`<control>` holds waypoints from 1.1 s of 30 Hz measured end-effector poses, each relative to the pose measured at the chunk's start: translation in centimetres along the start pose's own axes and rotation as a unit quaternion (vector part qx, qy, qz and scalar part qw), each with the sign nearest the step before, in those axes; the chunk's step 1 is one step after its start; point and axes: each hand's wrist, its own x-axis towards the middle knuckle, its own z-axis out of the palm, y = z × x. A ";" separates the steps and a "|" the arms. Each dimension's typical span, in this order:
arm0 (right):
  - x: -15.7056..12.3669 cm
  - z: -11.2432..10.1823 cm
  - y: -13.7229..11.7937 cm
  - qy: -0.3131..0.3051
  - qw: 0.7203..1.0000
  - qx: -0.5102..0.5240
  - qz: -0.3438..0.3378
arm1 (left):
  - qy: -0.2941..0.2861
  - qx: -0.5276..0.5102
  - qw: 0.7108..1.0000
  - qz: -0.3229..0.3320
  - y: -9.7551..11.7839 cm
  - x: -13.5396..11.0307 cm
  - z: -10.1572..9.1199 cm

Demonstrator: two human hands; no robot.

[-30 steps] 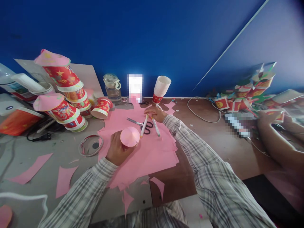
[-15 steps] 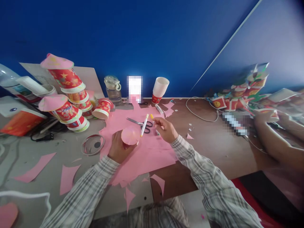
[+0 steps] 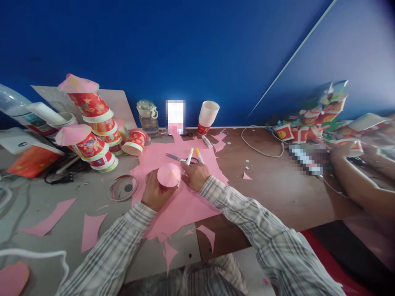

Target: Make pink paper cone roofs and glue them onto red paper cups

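Note:
My left hand [image 3: 156, 191] is closed around a small object, probably a paper cup, topped by a pink paper cone [image 3: 168, 175]; the body below the cone is mostly hidden. Close to the cone's right edge is my right hand [image 3: 197, 176], its fingers curled in; what they hold, if anything, does not show. Just beyond that hand lie a white marker [image 3: 190, 155] and a yellow-capped marker [image 3: 199, 155]. The scissors [image 3: 175, 157] rest open behind them, handles partly covered. Pink paper [image 3: 175, 213] is spread beneath both hands.
Stacked red paper cups [image 3: 89, 105] with pink cones stand at the left, near a tipped cup [image 3: 135, 141] and a tape roll [image 3: 122, 188]. A cup stack [image 3: 209, 115] and a jug [image 3: 147, 119] stand by the wall. Another person's arms [image 3: 354, 176] work at the right.
My right hand has moved left and slightly down, from above the markers to beside the pink cone. My left hand keeps its hold, and the cone is tilted a little differently.

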 end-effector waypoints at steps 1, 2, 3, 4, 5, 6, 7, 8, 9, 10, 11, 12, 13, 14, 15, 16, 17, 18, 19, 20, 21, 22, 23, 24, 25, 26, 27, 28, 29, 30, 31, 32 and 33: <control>0.1 -0.1 -0.1 -0.014 1.000 -0.009 -0.009 | -0.001 0.001 1.000 0.000 0.0 0.0 0.0; 0.1 -0.1 -0.1 -0.025 0.999 -0.017 -0.017 | -0.004 0.001 1.000 0.001 0.0 0.0 0.0; 0.2 -0.1 0.0 -0.034 0.999 -0.024 -0.023 | -0.006 0.001 1.000 0.001 -0.1 0.0 0.0; 0.2 -0.2 0.1 -0.042 0.998 -0.030 -0.029 | -0.008 0.001 1.000 0.001 -0.1 0.0 -0.1; 0.3 -0.2 0.2 -0.049 0.998 -0.035 -0.034 | -0.009 0.000 1.000 0.001 0.0 0.0 -0.1; 0.3 -0.3 0.4 -0.054 0.997 -0.040 -0.037 | -0.011 0.000 1.000 0.001 0.0 0.0 -0.1; 0.3 -0.4 0.5 -0.059 0.996 -0.044 -0.039 | -0.012 0.000 1.000 0.000 0.0 0.0 -0.1; 0.3 -0.5 0.5 -0.064 0.996 -0.048 -0.040 | -0.012 0.000 1.000 -0.001 0.0 0.0 -0.1; 0.3 -0.6 0.6 -0.067 0.996 -0.051 -0.040 | -0.012 0.001 1.000 -0.001 0.0 0.0 -0.1; 0.4 -0.7 0.6 -0.069 0.995 -0.054 -0.039 | -0.011 0.001 1.000 -0.002 -0.1 0.0 0.0; 0.4 -0.8 0.7 -0.071 0.995 -0.056 -0.038 | -0.010 0.002 1.000 -0.003 -0.1 0.0 0.0; 0.4 -0.8 0.8 -0.071 0.995 -0.058 -0.036 | -0.009 0.003 1.000 -0.002 -0.1 0.0 0.0; 0.4 -0.9 0.9 -0.070 0.995 -0.059 -0.034 | -0.007 0.004 1.000 -0.002 -0.1 0.0 0.0; 0.5 -0.9 1.1 -0.069 0.995 -0.059 -0.032 | -0.006 0.005 1.000 -0.001 -0.1 0.0 0.1; 0.6 -0.9 1.3 -0.067 0.996 -0.059 -0.030 | -0.006 0.005 1.000 0.000 -0.1 0.0 0.1; 0.7 -0.8 1.5 -0.066 0.996 -0.058 -0.027 | -0.006 0.004 1.000 0.000 -0.1 0.0 0.1; 0.8 -0.8 1.8 -0.065 0.996 -0.057 -0.022 | -0.007 0.004 1.000 0.000 -0.1 0.0 0.1; 0.9 -0.8 2.1 -0.064 0.996 -0.056 -0.016 | -0.008 0.004 1.000 0.000 -0.1 0.0 0.1; 1.0 -0.8 2.4 -0.062 0.997 -0.054 -0.008 | -0.010 0.003 1.000 -0.001 -0.1 0.0 0.0; 1.0 -0.8 2.7 -0.061 0.997 -0.052 0.000 | -0.011 0.004 1.000 -0.001 -0.1 0.0 0.0; 1.1 -0.8 2.9 -0.060 0.997 -0.051 0.008 | -0.012 0.004 1.000 -0.001 0.0 0.0 0.0; 1.2 -0.8 3.2 -0.059 0.997 -0.049 0.015 | -0.013 0.004 1.000 0.000 0.0 0.0 0.0; 1.2 -0.9 3.4 -0.060 0.997 -0.048 0.021 | -0.014 0.005 1.000 0.001 0.0 0.1 0.0; 1.2 -1.0 3.7 -0.060 0.997 -0.047 0.026 | -0.014 0.005 1.000 0.002 0.0 0.1 -0.1; 1.3 -1.0 3.9 -0.060 0.997 -0.046 0.031 | -0.015 0.006 1.000 0.003 0.0 0.1 -0.1; 1.3 -1.1 4.1 -0.060 0.997 -0.047 0.034 | -0.015 0.006 1.000 0.003 0.0 0.1 -0.2; 1.3 -1.2 4.3 -0.060 0.996 -0.047 0.037 | -0.014 0.007 1.000 0.003 0.0 0.2 -0.2; 1.3 -1.3 4.5 -0.060 0.996 -0.047 0.039 | -0.012 0.007 1.000 0.002 0.0 0.2 -0.3; 1.4 -1.5 4.7 -0.062 0.996 -0.047 0.039 | -0.012 0.007 1.000 0.003 0.0 0.2 -0.3; 1.4 -1.6 4.9 -0.064 0.996 -0.047 0.037 | -0.011 0.006 1.000 0.004 0.0 0.2 -0.3; 1.5 -1.8 5.1 -0.066 0.996 -0.047 0.034 | -0.011 0.005 1.000 0.005 -0.1 0.2 -0.3; 1.5 -1.9 5.3 -0.067 0.996 -0.048 0.032 | -0.010 0.005 1.000 0.005 -0.1 0.2 -0.3; 1.6 -2.1 5.5 -0.068 0.996 -0.049 0.032 | -0.009 0.004 1.000 0.003 -0.2 0.2 -0.2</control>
